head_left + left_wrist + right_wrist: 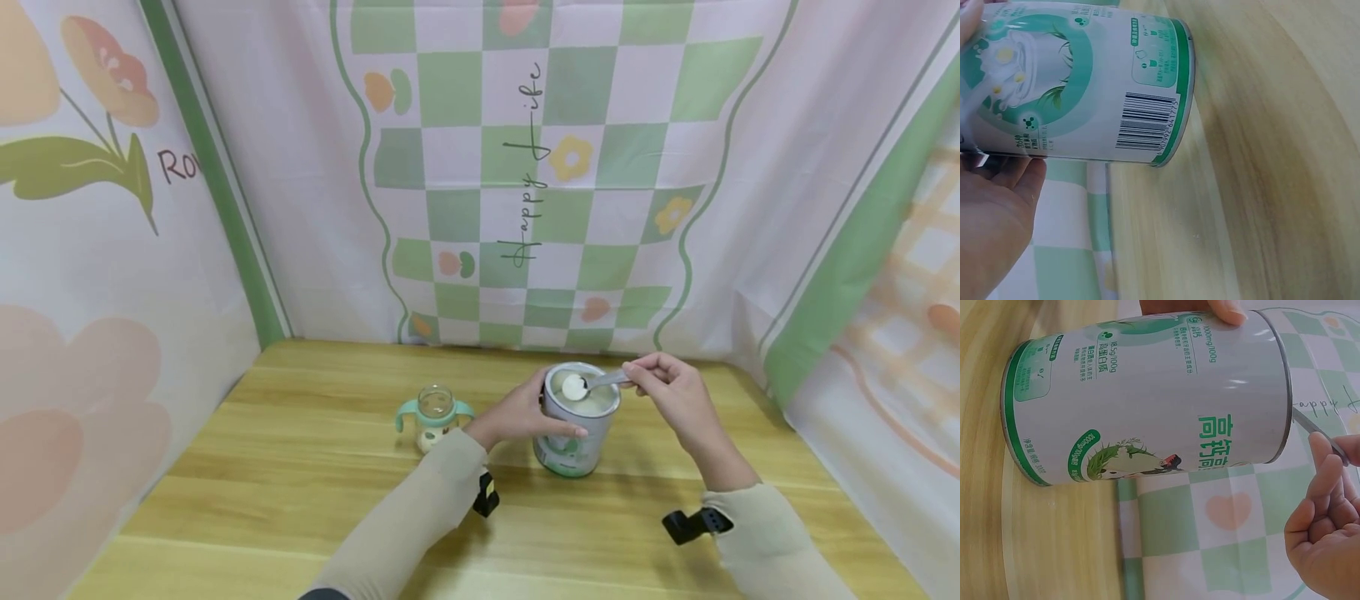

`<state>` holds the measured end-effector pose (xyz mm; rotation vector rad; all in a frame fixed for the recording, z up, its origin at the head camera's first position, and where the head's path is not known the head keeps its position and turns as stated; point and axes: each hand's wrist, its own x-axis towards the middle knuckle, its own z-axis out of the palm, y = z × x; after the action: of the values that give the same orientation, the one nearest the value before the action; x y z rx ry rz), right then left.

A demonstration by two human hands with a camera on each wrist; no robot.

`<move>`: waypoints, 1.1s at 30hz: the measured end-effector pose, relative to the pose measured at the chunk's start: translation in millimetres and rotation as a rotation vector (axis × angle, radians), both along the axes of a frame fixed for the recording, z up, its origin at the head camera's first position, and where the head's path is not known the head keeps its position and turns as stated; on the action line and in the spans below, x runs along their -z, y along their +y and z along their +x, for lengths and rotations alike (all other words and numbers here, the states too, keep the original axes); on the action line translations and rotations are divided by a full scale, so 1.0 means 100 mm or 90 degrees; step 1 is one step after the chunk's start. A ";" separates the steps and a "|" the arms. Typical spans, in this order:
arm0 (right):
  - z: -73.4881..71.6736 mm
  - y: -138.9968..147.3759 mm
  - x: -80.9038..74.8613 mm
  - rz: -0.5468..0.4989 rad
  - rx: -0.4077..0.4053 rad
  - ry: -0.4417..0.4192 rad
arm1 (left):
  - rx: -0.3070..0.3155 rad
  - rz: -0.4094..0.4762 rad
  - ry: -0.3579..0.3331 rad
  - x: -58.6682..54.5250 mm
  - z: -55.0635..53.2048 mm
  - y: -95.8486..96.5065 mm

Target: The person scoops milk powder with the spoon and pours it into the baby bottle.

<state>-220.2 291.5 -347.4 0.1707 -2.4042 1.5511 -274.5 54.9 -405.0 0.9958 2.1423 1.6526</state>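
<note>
My left hand (517,417) grips a white and green milk powder can (573,457), thumb across its near side and fingers behind it. The can's open top shows pale powder inside. In the left wrist view the can (1100,112) shows a barcode near its green-banded base. My right hand (678,404) pinches the grey handle of a spoon (609,378) at the rim. A rounded heap of white powder (574,387) fills its bowl, over the can's mouth. In the right wrist view the can's wall hides the bowl; only the handle (1310,424) shows.
Left of the can stands a clear baby bottle (436,406) with mint-green handles, open at the top and partly covered by my left forearm. A wooden table (300,467) lies under everything. A checked cloth (517,192) hangs behind its back edge.
</note>
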 end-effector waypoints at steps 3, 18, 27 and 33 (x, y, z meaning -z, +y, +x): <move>0.00 -0.01 -0.01 -0.005 -0.002 -0.002 | 0.011 0.006 0.007 0.00 -0.01 -0.01; 0.01 -0.04 -0.05 -0.010 -0.002 -0.006 | -0.004 -0.045 -0.008 -0.05 -0.04 -0.14; 0.03 -0.06 -0.07 -0.023 -0.005 0.003 | -0.035 -0.089 -0.005 -0.14 -0.02 -0.27; 0.04 -0.05 -0.10 -0.011 -0.005 0.011 | -0.030 -0.109 0.025 -0.24 0.01 -0.35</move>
<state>-216.1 286.7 -337.9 0.1891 -2.3799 1.5662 -274.0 19.5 -381.0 0.9406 2.3046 1.4518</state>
